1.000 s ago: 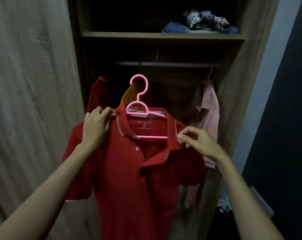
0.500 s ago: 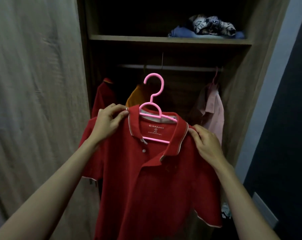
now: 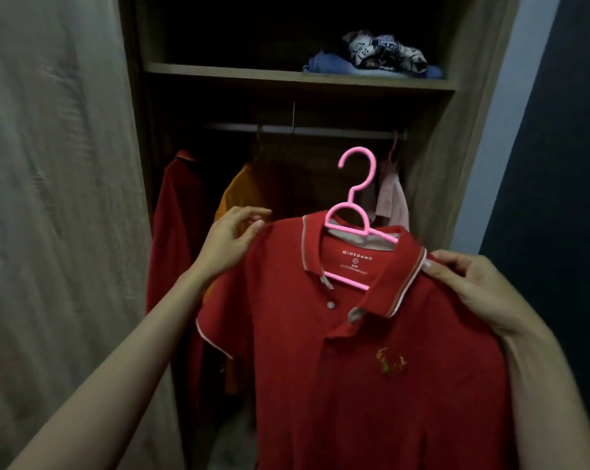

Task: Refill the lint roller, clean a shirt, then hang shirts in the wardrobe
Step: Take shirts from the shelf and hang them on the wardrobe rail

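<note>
Both forearms are bare and stretch forward and upward. The left forearm [image 3: 124,354] rises from the lower left corner, long and nearly straight. The right forearm [image 3: 554,395] comes up along the right edge, close to the camera. The left hand [image 3: 227,240] shows its back, wrist slightly bent. Its thumb and fingertips are curled together, pinching the shoulder of the shirt [image 3: 371,385] between them. The right hand [image 3: 478,290] also shows its back. Its fingers are curled inward with the tips pointing left, gripping the shirt's other shoulder just beside the collar.
</note>
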Available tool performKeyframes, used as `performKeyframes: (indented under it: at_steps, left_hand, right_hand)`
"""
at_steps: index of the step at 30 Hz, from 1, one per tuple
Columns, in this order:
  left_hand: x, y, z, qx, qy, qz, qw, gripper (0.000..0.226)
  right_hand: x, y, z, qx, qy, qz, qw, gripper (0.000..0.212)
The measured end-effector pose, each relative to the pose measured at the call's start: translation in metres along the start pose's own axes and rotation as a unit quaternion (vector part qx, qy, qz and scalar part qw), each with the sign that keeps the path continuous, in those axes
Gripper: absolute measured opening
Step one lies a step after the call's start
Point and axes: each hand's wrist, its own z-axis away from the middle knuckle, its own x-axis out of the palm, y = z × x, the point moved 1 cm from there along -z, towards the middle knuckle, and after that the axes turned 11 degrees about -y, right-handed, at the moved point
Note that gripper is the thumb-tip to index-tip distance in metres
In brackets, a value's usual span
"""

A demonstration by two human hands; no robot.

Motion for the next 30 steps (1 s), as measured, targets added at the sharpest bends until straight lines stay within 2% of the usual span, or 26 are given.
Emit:
performKeyframes:
  at_steps: [7,11,16,22,30]
  left_hand:
    - [-0.012,-0.027,0.014,-0.026,0.058,-0.153,0.986,0.037]
    - [-0.034,-0.045,0.016,-0.053,0.143,-0.251,0.956,0.05]
    - [-0.07,-0.065,0.006,-0.08,0.187,-0.324,0.924,0.061]
    - [-0.102,-0.094,-0.016,-0.082,0.228,-0.322,0.915,0.072]
    - [-0.108,-0.142,-0.03,-0.077,0.281,-0.316,0.903,0.066]
  right_hand:
    - [0.023,0.018,-0.023,0.035,0.133,-0.046,0.99,0.014]
    - [0.061,0.036,-0.057,0.022,0.164,-0.072,0.983,0.019]
    - [0.089,0.05,-0.115,0.023,0.191,-0.062,0.979,0.014]
    - [0.1,0.053,-0.204,0.017,0.251,-0.057,0.966,0.011]
    - [0.092,0.058,-0.307,0.017,0.315,-0.033,0.948,0.015]
